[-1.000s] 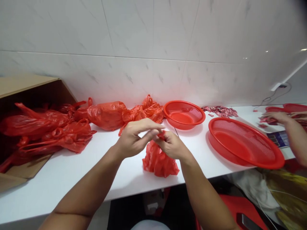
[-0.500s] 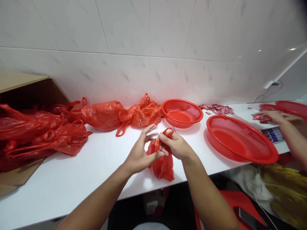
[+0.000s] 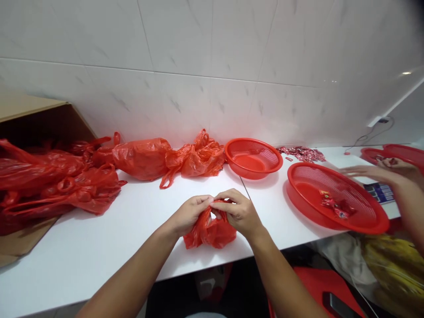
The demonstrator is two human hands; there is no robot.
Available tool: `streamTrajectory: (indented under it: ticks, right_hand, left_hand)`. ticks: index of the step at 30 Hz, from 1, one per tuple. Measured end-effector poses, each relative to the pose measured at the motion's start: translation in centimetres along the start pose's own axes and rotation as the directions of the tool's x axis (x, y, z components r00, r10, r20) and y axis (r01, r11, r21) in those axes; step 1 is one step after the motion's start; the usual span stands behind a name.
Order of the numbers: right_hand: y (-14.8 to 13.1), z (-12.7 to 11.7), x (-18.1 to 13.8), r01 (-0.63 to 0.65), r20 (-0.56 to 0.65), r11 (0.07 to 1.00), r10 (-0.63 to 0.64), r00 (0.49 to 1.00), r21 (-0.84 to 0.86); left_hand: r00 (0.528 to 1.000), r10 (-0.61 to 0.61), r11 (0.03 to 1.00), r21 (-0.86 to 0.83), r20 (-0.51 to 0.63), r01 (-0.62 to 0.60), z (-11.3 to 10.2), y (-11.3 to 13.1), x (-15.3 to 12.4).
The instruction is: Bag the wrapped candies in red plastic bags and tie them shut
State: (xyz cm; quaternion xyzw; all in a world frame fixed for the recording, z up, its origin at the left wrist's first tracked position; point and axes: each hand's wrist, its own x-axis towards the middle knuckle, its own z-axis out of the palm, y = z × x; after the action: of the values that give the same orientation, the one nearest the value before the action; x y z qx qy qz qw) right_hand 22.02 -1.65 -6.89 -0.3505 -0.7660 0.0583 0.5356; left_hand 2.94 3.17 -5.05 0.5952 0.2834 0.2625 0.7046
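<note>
Since half a second ago my left hand [image 3: 190, 214] closed in beside my right hand [image 3: 239, 213]; both hands now pinch the top of the small red bag [image 3: 208, 232], which sits lower on the table [image 3: 132, 221] near its front edge. Wrapped candies [image 3: 333, 205] landed in the big red basket [image 3: 364, 221].

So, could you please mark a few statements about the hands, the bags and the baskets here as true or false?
1. Both hands, the left hand and the right hand, grip the small red bag on the white table. True.
2. The large red basket is empty. False: a few red wrapped pieces lie in it.
3. The small red basket stands near the wall, beyond the large one. True.
4. The cardboard box on the left holds green bags. False: the bags there are red.
5. Another person's hand shows at the right. True.
</note>
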Motion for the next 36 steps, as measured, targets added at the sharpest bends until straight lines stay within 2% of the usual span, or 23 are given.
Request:
streamTrajectory:
  ticks: [3, 6, 8, 10, 12, 15, 17, 19, 21, 23, 26, 30, 33, 35, 36]
  right_hand:
    - [0.0, -1.1, -1.4, -0.032, 0.018, 1.000, 0.031, 0.999, 0.002]
    - [1.1, -3.2, -4.5, -0.133, 0.044, 0.990, 0.131, 0.990, 0.049]
    - [2.0, -4.4, -6.8, -0.268, 0.038, 0.960, 0.266, 0.963, 0.081]
    - [2.4, -5.1, -8.2, -0.403, 0.059, 0.909, 0.399, 0.915, 0.109]
    - [1.9, -5.0, -8.3, -0.481, 0.157, 0.866, 0.461, 0.873, 0.133]
    - [0.4, -2.9, -6.6, -0.493, 0.365, 0.857, 0.416, 0.833, 0.147]
    - [-0.4, -0.8, -5.3, -0.459, 0.450, 0.876, 0.354, 0.820, 0.147]
    - [-0.7, 1.2, -4.5, -0.441, 0.444, 0.888, 0.346, 0.827, 0.129]
    - [-0.9, 2.8, -4.2, -0.460, 0.377, 0.880, 0.389, 0.841, 0.119]
    - [-1.4, 3.8, -4.2, -0.477, 0.327, 0.864, 0.410, 0.851, 0.159]
    - [-2.6, 4.6, -3.9, -0.456, 0.363, 0.845, 0.346, 0.865, 0.279]
    - [-4.1, 4.9, -3.2, -0.402, 0.380, 0.837, 0.258, 0.888, 0.370]
    - [-4.0, 4.1, -3.6, -0.359, 0.342, 0.827, 0.218, 0.914, 0.433]
    - [-3.1, 3.1, -4.7, -0.366, 0.285, 0.816, 0.258, 0.923, 0.447]
    - [-2.4, 2.5, -5.6, -0.394, 0.254, 0.811, 0.309, 0.916, 0.433]
  left_hand:
    - [0.982, 0.137, 0.943, 0.321, -0.132, -0.089, -2.0, 0.3, -0.7]
    - [0.922, 0.252, 0.765, 0.644, -0.294, -0.004, -5.3, 0.4, -2.3]
    - [0.912, 0.243, 0.685, 0.724, -0.332, 0.081, -7.0, 0.0, -3.6]
    - [0.926, 0.209, 0.683, 0.724, -0.314, 0.091, -7.4, -0.6, -4.5]
    - [0.944, 0.198, 0.745, 0.666, -0.263, 0.030, -6.3, -1.0, -5.0]
    - [0.959, 0.236, 0.813, 0.572, -0.156, -0.107, -3.2, -1.4, -5.1]
    - [0.960, 0.277, 0.795, 0.573, -0.048, -0.200, -1.3, -1.7, -5.1]
    - [0.941, 0.338, 0.726, 0.637, -0.002, -0.259, -0.3, -2.3, -5.0]
    - [0.917, 0.395, 0.648, 0.725, -0.059, -0.233, 0.0, -3.3, -5.1]
    - [0.909, 0.400, 0.616, 0.769, -0.122, -0.168, -0.1, -4.6, -5.1]
    - [0.940, 0.313, 0.684, 0.720, -0.137, -0.123, -0.1, -5.7, -5.3]
    - [0.977, 0.160, 0.794, 0.606, -0.140, -0.043, -0.1, -4.9, -6.2]
    - [0.985, 0.076, 0.830, 0.557, -0.155, 0.024, -2.7, -3.2, -7.3]
    - [0.964, 0.085, 0.826, 0.559, -0.253, 0.074, -6.8, -1.6, -8.7]
    - [0.930, 0.121, 0.815, 0.570, -0.346, 0.106, -9.4, -0.6, -9.7]
